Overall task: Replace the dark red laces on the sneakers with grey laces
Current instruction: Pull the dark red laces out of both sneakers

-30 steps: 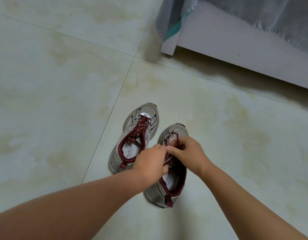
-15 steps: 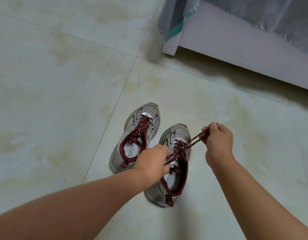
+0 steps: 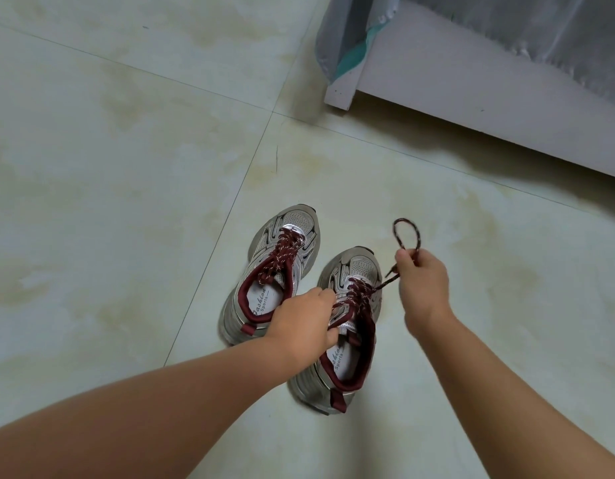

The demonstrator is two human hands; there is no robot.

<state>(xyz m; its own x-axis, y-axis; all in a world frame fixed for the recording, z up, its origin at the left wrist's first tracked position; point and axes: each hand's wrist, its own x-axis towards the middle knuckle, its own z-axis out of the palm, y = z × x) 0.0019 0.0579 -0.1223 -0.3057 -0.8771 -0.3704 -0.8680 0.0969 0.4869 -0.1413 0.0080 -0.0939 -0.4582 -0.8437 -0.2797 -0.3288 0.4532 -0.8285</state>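
While the tiled floor takes up most of what I can see, a white bed frame with one grey cover hanging over its corner sits well apart at the back. Two sneakers stand side by side, toes away from the person, probably set so both can be unlaced from one spot. Left shoe is untouched, its red lace fully threaded. Right shoe is the one being worked. Left hand grips that shoe at the tongue and collar, fingers curled over the edge, which looks meant to pin it down against the pull. Right hand pinches the lace off to the shoe's right; a strand runs taut from the upper eyelets to the fist and one loop stands above the fingers, so I judge it is drawing the end free. Count: two shoes, two red laces, two hands, and no grey laces in view
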